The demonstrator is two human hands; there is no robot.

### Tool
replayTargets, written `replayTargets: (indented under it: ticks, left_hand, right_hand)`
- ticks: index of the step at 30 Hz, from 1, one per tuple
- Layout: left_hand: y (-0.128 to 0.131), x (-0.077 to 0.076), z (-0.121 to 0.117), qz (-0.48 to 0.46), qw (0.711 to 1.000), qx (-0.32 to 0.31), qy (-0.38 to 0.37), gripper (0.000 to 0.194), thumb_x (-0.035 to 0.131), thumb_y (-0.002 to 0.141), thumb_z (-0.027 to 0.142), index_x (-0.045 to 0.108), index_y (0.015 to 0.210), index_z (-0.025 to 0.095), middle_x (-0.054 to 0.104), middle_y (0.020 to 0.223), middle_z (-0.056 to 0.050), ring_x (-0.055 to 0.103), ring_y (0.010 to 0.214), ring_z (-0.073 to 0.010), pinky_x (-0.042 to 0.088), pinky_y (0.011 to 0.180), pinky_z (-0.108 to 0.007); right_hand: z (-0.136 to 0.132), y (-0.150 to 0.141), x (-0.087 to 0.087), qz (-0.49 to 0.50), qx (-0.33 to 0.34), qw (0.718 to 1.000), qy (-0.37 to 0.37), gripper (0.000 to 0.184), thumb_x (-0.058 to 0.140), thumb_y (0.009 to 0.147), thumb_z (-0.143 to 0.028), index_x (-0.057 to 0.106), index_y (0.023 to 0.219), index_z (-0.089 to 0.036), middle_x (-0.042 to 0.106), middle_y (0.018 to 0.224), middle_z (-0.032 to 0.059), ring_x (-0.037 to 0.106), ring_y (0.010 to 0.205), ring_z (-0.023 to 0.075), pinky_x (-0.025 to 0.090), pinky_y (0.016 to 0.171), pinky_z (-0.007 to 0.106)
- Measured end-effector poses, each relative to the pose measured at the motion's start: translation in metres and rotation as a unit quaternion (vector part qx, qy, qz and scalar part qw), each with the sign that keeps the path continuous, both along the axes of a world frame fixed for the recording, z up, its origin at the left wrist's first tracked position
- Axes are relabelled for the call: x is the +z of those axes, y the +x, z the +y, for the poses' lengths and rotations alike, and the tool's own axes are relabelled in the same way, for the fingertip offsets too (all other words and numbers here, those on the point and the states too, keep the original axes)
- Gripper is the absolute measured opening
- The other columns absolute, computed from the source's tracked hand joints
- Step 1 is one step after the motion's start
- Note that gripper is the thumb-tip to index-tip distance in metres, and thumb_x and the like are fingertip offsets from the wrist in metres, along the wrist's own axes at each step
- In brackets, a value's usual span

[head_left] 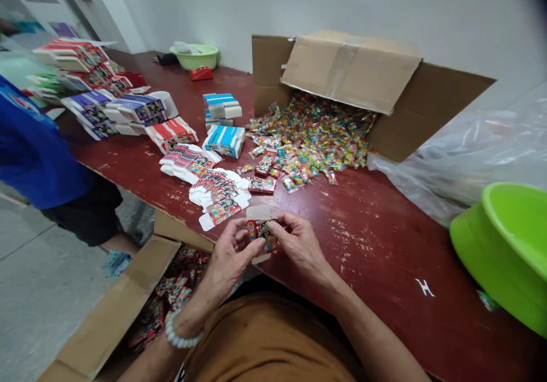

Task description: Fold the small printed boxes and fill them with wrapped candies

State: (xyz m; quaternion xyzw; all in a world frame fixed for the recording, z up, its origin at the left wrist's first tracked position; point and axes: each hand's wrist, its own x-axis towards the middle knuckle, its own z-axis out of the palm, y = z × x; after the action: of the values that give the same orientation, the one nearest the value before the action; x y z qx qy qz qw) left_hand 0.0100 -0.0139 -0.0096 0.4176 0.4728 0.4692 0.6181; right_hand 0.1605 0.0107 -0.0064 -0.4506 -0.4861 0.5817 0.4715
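Observation:
Between my two hands is a small red printed candy box [260,229], its white flaps standing out at top and bottom. My left hand [233,251] pinches its left side with thumb and fingers. From the right, my right hand [299,242] grips the upper right edge, thumb across the printed face. Just beyond lies a fanned pile of flat red box blanks [220,194] on the table. Two closed candy boxes [262,185] rest near loose wrapped candies [307,137], which spill from a tipped cardboard carton [350,68].
Stacks of blue [224,140], purple [137,108] and red blanks [173,133] stand at the left. An open carton of filled boxes [171,291] sits below the table edge. A green basin [496,251] is at right, near plastic sheeting [461,159]. A person in blue [38,148] stands left.

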Motion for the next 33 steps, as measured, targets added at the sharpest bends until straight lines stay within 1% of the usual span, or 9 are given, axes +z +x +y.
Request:
replayTargets:
  ticks: [5,8,11,16,18,22,26,29,33]
  left_hand:
    - [0.007,0.001,-0.012,0.026,0.992,0.113,0.052,0.069,0.08,0.071,0.032,0.041,0.128,0.027,0.073,0.103,-0.004,0.072,0.081,-0.0176,0.058,0.073,-0.029]
    - [0.008,0.001,-0.013,0.031,0.993,0.105,0.054,0.06,0.079,0.072,0.034,0.052,0.125,0.026,0.071,0.116,-0.008,0.071,0.095,-0.021,0.057,0.078,-0.03]
    - [0.004,0.001,-0.009,0.008,0.995,0.09,0.029,0.044,0.08,0.071,0.036,0.062,0.109,0.023,0.074,0.104,-0.006,0.07,0.092,-0.021,0.056,0.078,-0.03]
    - [-0.003,0.004,-0.002,0.013,0.998,0.053,0.014,0.028,0.077,0.077,0.039,0.066,0.094,0.019,0.071,0.08,-0.001,0.064,0.072,-0.0156,0.052,0.067,-0.025]
    - [-0.005,0.005,0.0,0.05,0.997,0.034,0.038,0.024,0.073,0.081,0.039,0.067,0.092,0.019,0.069,0.079,0.0,0.062,0.071,-0.0136,0.05,0.066,-0.023]
    - [-0.008,0.01,0.0,0.043,0.997,0.032,0.055,0.027,0.077,0.079,0.036,0.062,0.097,0.022,0.068,0.081,0.002,0.062,0.072,-0.0129,0.05,0.068,-0.022]
    - [-0.009,0.013,-0.002,-0.087,0.995,0.012,-0.046,0.051,0.082,0.074,0.04,0.051,0.112,0.027,0.07,0.08,0.003,0.066,0.067,-0.014,0.053,0.066,-0.025]
    - [-0.008,0.012,-0.003,-0.137,0.975,-0.079,-0.159,0.049,0.068,0.08,0.059,0.057,0.103,0.017,0.071,0.079,-0.005,0.068,0.06,-0.0181,0.053,0.057,-0.027]
    - [-0.004,0.008,-0.003,-0.14,0.967,-0.056,-0.207,0.046,0.049,0.093,0.06,0.06,0.094,0.015,0.07,0.069,-0.006,0.064,0.046,-0.0156,0.047,0.047,-0.023]
  right_hand:
    - [-0.004,-0.003,-0.003,0.009,-0.071,0.997,-0.008,0.052,0.075,0.073,-0.03,0.056,0.12,-0.024,0.063,0.079,-0.0036,0.06,0.071,0.0141,0.049,0.065,0.025]
    - [-0.009,-0.009,-0.009,0.032,-0.058,0.998,0.018,0.032,0.072,0.077,-0.033,0.064,0.106,-0.023,0.065,0.08,-0.0016,0.059,0.07,0.0139,0.049,0.068,0.027]
    - [-0.009,-0.009,-0.014,0.057,-0.054,0.997,0.009,0.024,0.072,0.079,-0.038,0.069,0.095,-0.021,0.067,0.082,0.0002,0.059,0.07,0.014,0.049,0.069,0.028]
    - [0.008,0.005,-0.016,0.09,0.036,0.992,-0.081,0.03,0.08,0.071,-0.043,0.067,0.076,-0.016,0.065,0.07,0.0,0.056,0.06,0.0118,0.048,0.062,0.026]
    - [0.015,0.01,-0.011,0.105,0.069,0.987,-0.101,0.034,0.086,0.064,-0.039,0.067,0.081,-0.017,0.066,0.07,-0.0015,0.057,0.06,0.0112,0.047,0.06,0.025]
    - [0.019,0.01,-0.001,0.088,0.109,0.988,-0.069,0.034,0.087,0.062,-0.037,0.07,0.085,-0.018,0.07,0.076,-0.0005,0.062,0.065,0.0125,0.049,0.066,0.026]
    - [0.01,0.006,-0.001,0.025,0.065,0.997,0.022,0.025,0.077,0.075,-0.041,0.069,0.075,-0.018,0.068,0.07,0.0006,0.061,0.062,0.0131,0.048,0.064,0.028]
    - [0.005,0.005,-0.002,-0.032,0.074,0.995,0.066,0.022,0.07,0.084,-0.042,0.071,0.085,-0.02,0.066,0.071,-0.0001,0.058,0.055,0.0115,0.047,0.057,0.026]
    - [0.008,0.006,0.003,-0.093,0.115,0.985,0.089,0.026,0.067,0.086,-0.043,0.068,0.081,-0.018,0.068,0.076,0.0021,0.062,0.058,0.0116,0.048,0.057,0.025]
